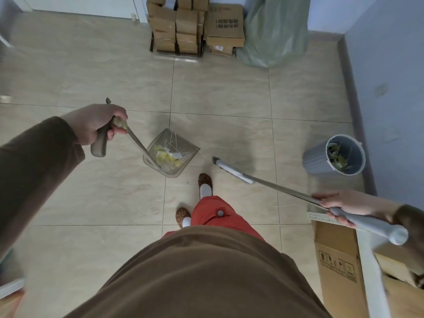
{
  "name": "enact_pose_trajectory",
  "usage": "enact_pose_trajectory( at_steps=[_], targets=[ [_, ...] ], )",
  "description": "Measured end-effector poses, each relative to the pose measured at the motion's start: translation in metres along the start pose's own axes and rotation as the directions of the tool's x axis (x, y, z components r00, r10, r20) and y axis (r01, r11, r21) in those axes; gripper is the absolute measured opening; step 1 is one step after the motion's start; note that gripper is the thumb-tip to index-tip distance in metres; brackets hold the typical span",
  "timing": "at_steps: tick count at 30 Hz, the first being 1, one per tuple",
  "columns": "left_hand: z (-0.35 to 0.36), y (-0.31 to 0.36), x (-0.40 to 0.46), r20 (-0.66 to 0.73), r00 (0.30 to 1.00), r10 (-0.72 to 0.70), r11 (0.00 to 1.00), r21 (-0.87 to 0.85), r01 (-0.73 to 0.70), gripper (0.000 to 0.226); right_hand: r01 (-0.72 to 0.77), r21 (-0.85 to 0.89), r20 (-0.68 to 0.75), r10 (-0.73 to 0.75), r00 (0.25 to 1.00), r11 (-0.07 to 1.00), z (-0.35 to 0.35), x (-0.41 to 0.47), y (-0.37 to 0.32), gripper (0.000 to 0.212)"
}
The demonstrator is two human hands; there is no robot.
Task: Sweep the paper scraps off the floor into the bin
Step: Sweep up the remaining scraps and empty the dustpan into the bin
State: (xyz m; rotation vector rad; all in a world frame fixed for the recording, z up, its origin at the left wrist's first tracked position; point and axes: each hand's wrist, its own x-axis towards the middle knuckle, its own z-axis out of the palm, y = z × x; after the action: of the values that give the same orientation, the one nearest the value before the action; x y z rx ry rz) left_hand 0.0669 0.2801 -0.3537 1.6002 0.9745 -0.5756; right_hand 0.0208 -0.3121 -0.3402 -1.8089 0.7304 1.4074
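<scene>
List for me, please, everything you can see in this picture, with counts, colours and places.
dustpan: one, clear brownish, floor centre, holding yellow and white paper scraps
broom: one, grey head, right of dustpan
bin: one, grey, right by wall, scraps inside
stacked boxes: several, brown, far wall
green bag: one, beside boxes
open carton: one, brown, near right
left hand: grips dustpan handle
right hand: grips broom handle

No legible text anywhere. Cardboard box (225, 21) at 12 o'clock has two lines of dark print, too blurred to read; box below it (221, 48) has a small white label, unreadable. Carton (339, 260) at 4 o'clock shows handling pictograms only, no words
</scene>
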Motion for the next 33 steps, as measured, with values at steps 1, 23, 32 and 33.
enact_pose_trajectory(
  at_steps=[1,23,32,33],
  targets=[
    [0.0,0.0,0.0,0.0,1.0,-0.004,1.0,0.005,0.004,0.013,-0.004,-0.038,-0.015,0.004,1.0,0.999,0.001,0.003,0.0,0.032],
    [0.003,0.06,0.008,0.016,0.996,0.089,0.993,0.074,-0.09,0.011,0.024,0.377,0.065,-0.053,0.997,0.926,-0.038,0.002,-0.075,0.042],
    [0.006,0.029,-0.017,0.013,0.988,0.156,0.979,0.129,-0.157,0.003,0.162,0.499,-0.006,-0.183,0.983,0.851,-0.01,0.001,-0.074,0.039],
    [0.004,0.029,-0.019,0.016,0.989,0.147,0.977,0.157,-0.148,0.007,0.178,0.473,-0.019,-0.192,0.981,0.863,-0.006,0.002,-0.072,0.04]
  ],
)
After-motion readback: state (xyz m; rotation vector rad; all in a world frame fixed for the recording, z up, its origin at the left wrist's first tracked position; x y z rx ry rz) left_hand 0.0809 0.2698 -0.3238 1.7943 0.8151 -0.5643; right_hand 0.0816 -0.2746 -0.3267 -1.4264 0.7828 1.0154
